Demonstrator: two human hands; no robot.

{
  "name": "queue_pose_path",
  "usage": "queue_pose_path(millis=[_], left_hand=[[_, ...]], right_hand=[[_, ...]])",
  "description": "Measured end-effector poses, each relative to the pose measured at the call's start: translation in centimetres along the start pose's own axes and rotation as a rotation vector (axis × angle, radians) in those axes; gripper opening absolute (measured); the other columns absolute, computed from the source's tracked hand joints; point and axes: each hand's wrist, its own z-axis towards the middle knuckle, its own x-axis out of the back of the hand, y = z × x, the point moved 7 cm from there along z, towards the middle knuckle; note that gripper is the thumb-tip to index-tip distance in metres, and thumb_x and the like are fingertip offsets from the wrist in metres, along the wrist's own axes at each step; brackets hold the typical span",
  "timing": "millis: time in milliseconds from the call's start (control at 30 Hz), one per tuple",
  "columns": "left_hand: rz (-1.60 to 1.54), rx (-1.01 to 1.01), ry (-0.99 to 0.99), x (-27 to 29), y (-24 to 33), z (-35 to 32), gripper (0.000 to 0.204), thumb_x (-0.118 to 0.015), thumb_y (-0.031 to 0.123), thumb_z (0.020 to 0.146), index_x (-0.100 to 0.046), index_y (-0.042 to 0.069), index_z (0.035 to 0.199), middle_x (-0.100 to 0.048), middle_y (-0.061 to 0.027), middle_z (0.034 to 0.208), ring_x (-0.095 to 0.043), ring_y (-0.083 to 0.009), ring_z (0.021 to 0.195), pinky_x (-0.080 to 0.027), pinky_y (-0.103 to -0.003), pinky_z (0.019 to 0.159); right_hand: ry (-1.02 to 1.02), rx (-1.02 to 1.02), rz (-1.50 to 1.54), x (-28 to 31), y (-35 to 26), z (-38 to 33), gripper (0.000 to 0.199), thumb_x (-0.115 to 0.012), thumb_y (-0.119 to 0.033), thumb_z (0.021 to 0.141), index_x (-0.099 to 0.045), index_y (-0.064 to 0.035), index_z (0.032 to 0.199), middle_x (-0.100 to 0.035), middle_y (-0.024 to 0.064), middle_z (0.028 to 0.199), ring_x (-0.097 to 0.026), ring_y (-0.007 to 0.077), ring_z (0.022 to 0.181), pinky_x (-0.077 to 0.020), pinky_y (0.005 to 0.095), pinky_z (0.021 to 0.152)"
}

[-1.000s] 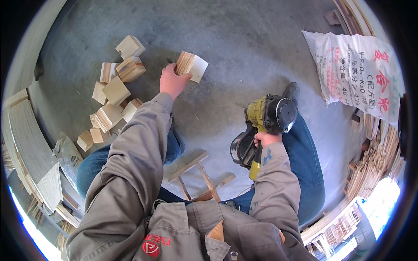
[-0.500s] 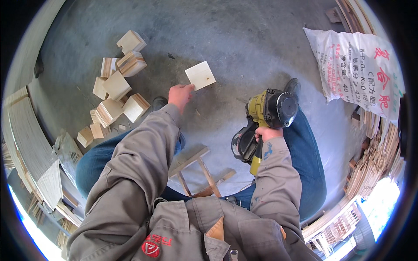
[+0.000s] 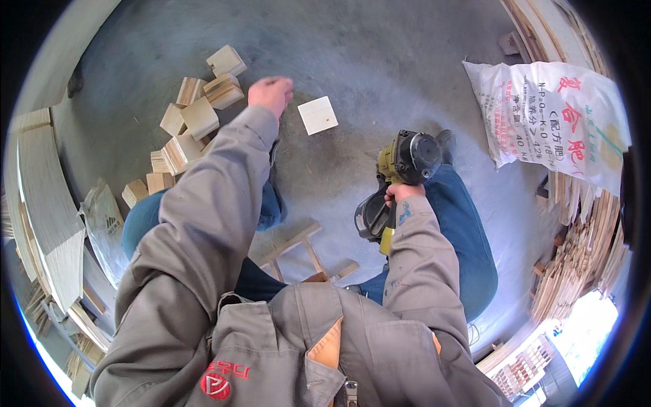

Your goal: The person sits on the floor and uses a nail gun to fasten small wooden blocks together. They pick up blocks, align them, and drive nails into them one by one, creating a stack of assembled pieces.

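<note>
A pale square wooden board [image 3: 317,116] lies flat on the concrete floor in front of me. My left hand [image 3: 270,96] is over the floor to the left of that board, apart from it. Its fingers are loosely bent and slightly apart, with nothing visible in them. Beyond and left of this hand sits a pile of wooden blocks [image 3: 200,118], some showing layered edges. My right hand [image 3: 405,193] is wrapped round the handle of a yellow-and-black coil nail gun [image 3: 410,157], held above the floor by my right knee. The tool's nose is hard to make out.
A low wooden stool or frame [image 3: 298,245] stands between my legs. At the right lies a white printed sack [image 3: 542,119] near stacked wooden strips [image 3: 576,261]. Bent sheets of board [image 3: 51,203] and a clear plastic bag [image 3: 103,220] are along the left.
My left hand has let go of the square board and moved left and away from me. The board stays on the floor. My right hand still holds the nail gun.
</note>
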Motion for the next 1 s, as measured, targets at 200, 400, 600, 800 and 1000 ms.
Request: queue_pose_path(millis=[200,400,600,800,1000], left_hand=[[-0.086,-0.341,-0.190,-1.8,18.1,-11.0,0.028,-0.068,0.019,0.094,-0.067,0.002,0.117,-0.071,-0.0089,0.108,-0.067,-0.0192,0.096,-0.051,-0.034,0.090],[0.018,-0.634,-0.212,4.4,23.0,-20.3,0.035,-0.071,0.019,0.093,-0.067,-0.002,0.121,-0.072,-0.0111,0.107,-0.067,-0.0181,0.100,-0.052,-0.030,0.090],[0.206,-0.857,-0.042,5.5,25.6,-20.8,0.040,-0.074,0.020,0.088,-0.066,-0.007,0.116,-0.070,-0.0107,0.095,-0.065,-0.0139,0.086,-0.052,-0.026,0.076],[0.301,-0.848,-0.023,6.2,27.6,-20.5,0.033,-0.073,0.016,0.085,-0.066,-0.009,0.105,-0.069,-0.0097,0.080,-0.063,-0.0135,0.071,-0.052,-0.029,0.063],[0.424,-0.801,0.082,7.4,28.4,-20.2,0.029,-0.073,0.018,0.083,-0.066,-0.008,0.095,-0.066,-0.0095,0.074,-0.061,-0.0140,0.066,-0.050,-0.030,0.060]], right_hand=[[-0.039,0.054,-0.145,-1.2,-0.7,0.0,0.011,-0.070,-0.001,0.076,-0.066,0.0046,0.084,-0.069,0.0137,0.068,-0.065,0.0216,0.051,-0.0527,0.0357,0.047],[-0.007,0.090,-0.149,-1.1,-0.7,-0.9,0.012,-0.071,-0.002,0.075,-0.066,0.0046,0.083,-0.069,0.0130,0.068,-0.065,0.0210,0.052,-0.0528,0.0348,0.048],[-0.057,0.346,-0.088,-1.9,-3.8,-5.0,0.010,-0.072,0.000,0.069,-0.065,0.0037,0.076,-0.067,0.0117,0.065,-0.063,0.0207,0.052,-0.0504,0.0341,0.050],[-0.170,0.619,-0.139,-4.1,-9.4,-8.7,0.007,-0.070,-0.005,0.070,-0.066,0.0010,0.069,-0.067,0.0085,0.064,-0.064,0.0188,0.056,-0.0500,0.0331,0.054],[-0.212,0.704,-0.293,-7.7,-13.5,-9.2,0.012,-0.070,-0.011,0.072,-0.069,0.0001,0.069,-0.069,0.0080,0.065,-0.066,0.0181,0.059,-0.0516,0.0329,0.058]])
